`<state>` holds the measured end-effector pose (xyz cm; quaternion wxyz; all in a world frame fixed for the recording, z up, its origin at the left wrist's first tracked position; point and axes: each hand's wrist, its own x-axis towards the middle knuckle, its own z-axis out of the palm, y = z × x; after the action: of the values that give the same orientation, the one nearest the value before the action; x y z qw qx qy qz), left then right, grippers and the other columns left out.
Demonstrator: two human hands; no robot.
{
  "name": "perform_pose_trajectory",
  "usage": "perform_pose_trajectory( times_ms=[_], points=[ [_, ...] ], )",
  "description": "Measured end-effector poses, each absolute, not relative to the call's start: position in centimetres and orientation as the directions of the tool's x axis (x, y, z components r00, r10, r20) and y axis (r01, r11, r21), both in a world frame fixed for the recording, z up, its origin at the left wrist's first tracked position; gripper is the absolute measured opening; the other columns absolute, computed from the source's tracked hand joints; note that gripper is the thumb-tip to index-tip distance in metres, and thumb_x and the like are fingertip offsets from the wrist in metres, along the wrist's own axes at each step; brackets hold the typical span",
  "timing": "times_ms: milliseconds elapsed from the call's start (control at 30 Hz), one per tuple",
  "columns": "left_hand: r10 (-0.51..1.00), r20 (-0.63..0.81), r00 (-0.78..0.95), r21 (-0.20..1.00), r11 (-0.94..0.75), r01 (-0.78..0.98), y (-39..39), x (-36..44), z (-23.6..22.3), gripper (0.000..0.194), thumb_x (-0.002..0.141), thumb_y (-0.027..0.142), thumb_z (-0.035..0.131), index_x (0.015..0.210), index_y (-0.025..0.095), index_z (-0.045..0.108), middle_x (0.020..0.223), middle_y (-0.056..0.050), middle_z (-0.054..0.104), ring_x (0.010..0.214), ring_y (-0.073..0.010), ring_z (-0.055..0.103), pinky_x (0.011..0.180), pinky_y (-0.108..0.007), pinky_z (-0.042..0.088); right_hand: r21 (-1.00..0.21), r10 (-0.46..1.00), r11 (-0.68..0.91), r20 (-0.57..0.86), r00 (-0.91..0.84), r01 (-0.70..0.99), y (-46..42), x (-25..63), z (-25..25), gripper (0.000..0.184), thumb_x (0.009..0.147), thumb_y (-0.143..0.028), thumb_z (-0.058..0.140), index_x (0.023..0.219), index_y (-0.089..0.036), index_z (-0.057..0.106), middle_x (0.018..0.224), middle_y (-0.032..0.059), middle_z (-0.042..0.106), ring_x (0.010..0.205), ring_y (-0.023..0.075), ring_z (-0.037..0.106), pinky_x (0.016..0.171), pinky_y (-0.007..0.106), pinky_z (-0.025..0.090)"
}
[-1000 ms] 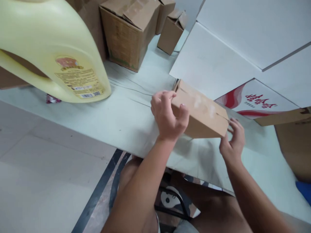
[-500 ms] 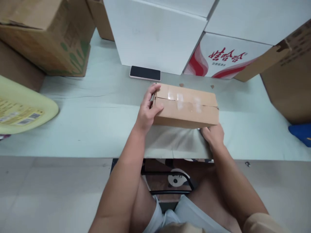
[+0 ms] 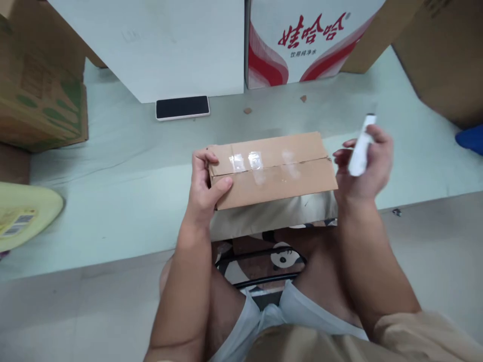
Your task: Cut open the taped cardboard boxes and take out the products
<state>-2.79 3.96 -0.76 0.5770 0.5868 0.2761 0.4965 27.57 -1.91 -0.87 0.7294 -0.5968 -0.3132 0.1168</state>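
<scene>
A small cardboard box [image 3: 271, 183] with strips of clear tape over its top seam is tilted towards me above the table's front edge. My left hand [image 3: 206, 183] grips its left end, thumb on the top face and fingers round the far corner. Off the box's right end, my right hand [image 3: 372, 163] is closed round a white utility knife [image 3: 361, 151], its dark tip pointing up and away from me. A faint grey blade seems to show beyond that tip, blurred. The knife is apart from the box.
A phone [image 3: 182, 107] lies by a large white carton [image 3: 188, 45] at the back, beside a red-and-white carton [image 3: 302, 42]. Cardboard boxes [image 3: 41, 85] and a yellow-green bottle [image 3: 28, 213] stand left. Two cardboard scraps [image 3: 247, 110] lie behind the box. A blue item [image 3: 471, 141] is far right.
My right hand has come up from below the box's right end to beside it, bringing the utility knife into plain view. The left hand keeps its grip. The camera view has turned.
</scene>
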Motion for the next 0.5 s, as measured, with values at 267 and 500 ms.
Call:
perform_pose_trajectory(
  times_ms=[267,500],
  points=[
    [0.905,0.255,0.341,0.954,-0.178,-0.243,4.6,-2.3,-1.1,0.063,0.065,0.053,0.086,0.117,0.033,0.058,0.125,-0.005,0.055,0.110,-0.0247,0.056,0.090,-0.033,0.051,-0.754,0.564,0.652,0.548,0.618,0.074,-4.4,24.7,4.6,0.008,0.088,-0.022,0.067,0.094,-0.026,0.065,0.062,-0.0086,0.053,0.050,0.0049,0.053,0.044,0.016,0.040],
    [0.885,0.279,0.371,0.955,-0.214,-0.207,4.1,-2.1,-0.9,0.060,0.067,0.054,0.082,0.117,0.033,0.059,0.124,-0.004,0.057,0.109,-0.0266,0.058,0.091,-0.036,0.052,-0.890,0.836,0.415,0.455,0.307,0.188,-7.9,20.3,8.0,0.018,0.086,-0.033,0.073,0.103,-0.030,0.066,0.066,-0.0054,0.064,0.051,0.0127,0.058,0.042,0.027,0.046]
  ],
)
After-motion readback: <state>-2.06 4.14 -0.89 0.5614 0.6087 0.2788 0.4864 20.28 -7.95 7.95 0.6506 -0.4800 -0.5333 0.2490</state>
